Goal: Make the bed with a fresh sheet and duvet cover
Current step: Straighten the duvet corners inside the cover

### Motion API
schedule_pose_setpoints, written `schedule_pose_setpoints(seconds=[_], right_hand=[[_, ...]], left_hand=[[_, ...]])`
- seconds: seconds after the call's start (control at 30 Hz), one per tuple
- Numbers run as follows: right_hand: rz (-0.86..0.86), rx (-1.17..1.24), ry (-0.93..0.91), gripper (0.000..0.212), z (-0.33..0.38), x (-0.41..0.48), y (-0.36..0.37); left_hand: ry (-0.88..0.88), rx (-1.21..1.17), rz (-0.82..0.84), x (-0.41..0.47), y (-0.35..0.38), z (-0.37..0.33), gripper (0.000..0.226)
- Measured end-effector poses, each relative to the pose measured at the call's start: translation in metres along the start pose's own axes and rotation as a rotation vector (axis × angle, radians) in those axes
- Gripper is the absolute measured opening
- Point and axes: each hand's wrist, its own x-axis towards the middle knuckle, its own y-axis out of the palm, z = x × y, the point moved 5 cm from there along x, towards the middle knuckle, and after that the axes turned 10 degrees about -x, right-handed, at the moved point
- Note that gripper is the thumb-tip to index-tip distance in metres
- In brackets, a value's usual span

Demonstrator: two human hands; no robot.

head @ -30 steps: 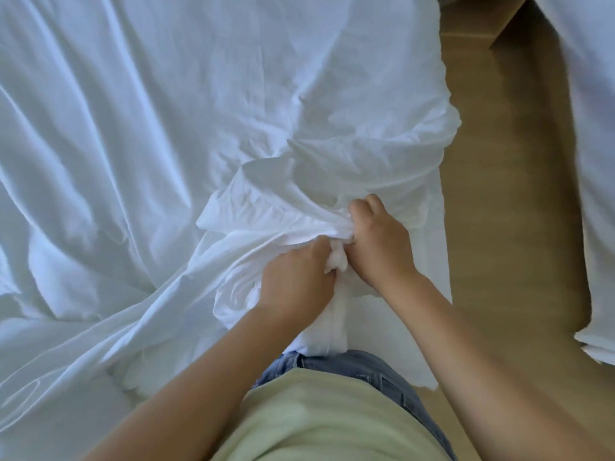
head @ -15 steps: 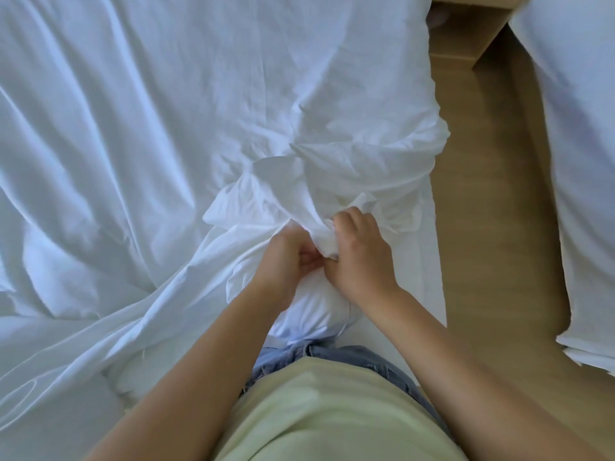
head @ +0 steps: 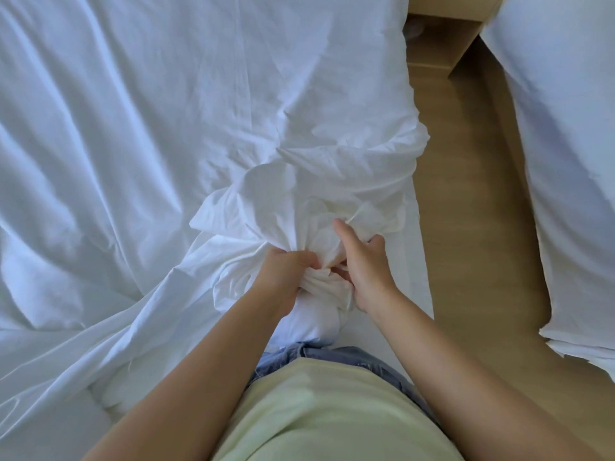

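Bunching a corner of the cover (head: 299,207) at the bed (head: 417,287) edge, mid-frame, the left hand (head: 288,277) grips the gathered cloth tight, probably to pin the duvet corner inside, while the right hand (head: 362,271) pinches a neighbouring fold, thumb spread.

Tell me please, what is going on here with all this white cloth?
A person stands at a corner of the bed. The left hand grips a gathered bunch of white cloth, and the right hand holds a fold of it close beside. The rest lies wrinkled over the bed, not yet smoothed. Sheet or duvet cover, I cannot tell.
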Motion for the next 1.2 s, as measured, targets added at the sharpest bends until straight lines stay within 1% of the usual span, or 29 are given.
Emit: schedule_pose_setpoints(seconds=[0.03, 0.1, 0.13, 0.2, 0.27, 0.37, 0.43, 0.5, 0.6, 0.63, 0.67, 0.77, 0.83, 0.93, 1.0, 1.07, 1.13, 1.2], right_hand=[[0.049, -0.016, 0.047, 0.068, 0.002, 0.002, 0.001], [0.102, -0.026, 0.08, 0.038, 0.006, 0.005, 0.002], [0.098, -0.034, 0.091, 0.032, 0.007, 0.006, 0.002], [0.07, -0.027, 0.088, 0.032, 0.007, 0.01, 0.003], [0.073, -0.062, 0.06, 0.026, 0.006, 0.011, 0.007], [0.076, -0.107, 0.029, 0.015, 0.002, 0.008, 0.01], [0.059, -0.115, 0.037, 0.012, -0.002, 0.01, 0.008], [0.049, -0.112, 0.072, 0.017, -0.006, 0.013, 0.006], [0.049, -0.122, 0.097, 0.024, -0.005, 0.015, 0.004], [0.05, -0.127, 0.088, 0.025, -0.003, 0.016, 0.004], [0.044, -0.132, 0.069, 0.026, -0.003, 0.017, 0.004], [0.003, -0.199, 0.01, 0.023, -0.007, 0.018, 0.005], [-0.019, -0.212, 0.018, 0.019, -0.013, 0.018, 0.004], [0.001, -0.213, 0.121, 0.025, -0.021, 0.022, 0.0], [0.057, -0.197, 0.219, 0.017, -0.023, 0.023, 0.0], [0.092, -0.19, 0.268, 0.007, -0.022, 0.022, 0.002], [0.067, -0.171, 0.216, 0.007, -0.018, 0.02, 0.005], [-0.016, -0.195, 0.037, 0.012, -0.009, 0.013, 0.007]], left_hand=[[-0.002, 0.019, 0.001, -0.001, -0.001, 0.001, 0.026], [-0.01, 0.034, -0.005, -0.003, -0.003, 0.003, 0.024], [-0.013, 0.037, -0.01, -0.004, -0.003, 0.003, 0.025], [-0.03, 0.066, -0.033, -0.005, -0.003, 0.002, 0.034], [-0.017, 0.117, -0.086, -0.004, -0.005, 0.0, 0.024], [0.016, 0.194, -0.146, 0.0, -0.01, 0.0, 0.018], [0.028, 0.239, -0.173, 0.003, -0.012, 0.003, 0.01], [0.037, 0.326, -0.202, 0.006, -0.013, 0.005, 0.014], [0.158, 0.647, -0.183, 0.01, -0.009, 0.0, 0.021], [0.213, 0.729, -0.161, 0.01, -0.006, -0.003, 0.019], [0.241, 0.762, -0.13, 0.01, -0.004, -0.002, 0.014], [0.215, 0.685, -0.06, 0.013, -0.002, 0.002, 0.003], [0.197, 0.576, -0.05, 0.012, -0.002, 0.006, 0.011], [0.139, 0.409, -0.003, 0.005, 0.004, 0.011, 0.017], [0.106, 0.399, 0.045, 0.003, 0.008, 0.014, 0.024], [0.115, 0.403, 0.029, 0.004, 0.006, 0.015, 0.023], [0.129, 0.371, -0.005, 0.005, 0.001, 0.012, 0.013], [0.147, 0.289, -0.042, 0.005, -0.001, 0.005, 0.002]])
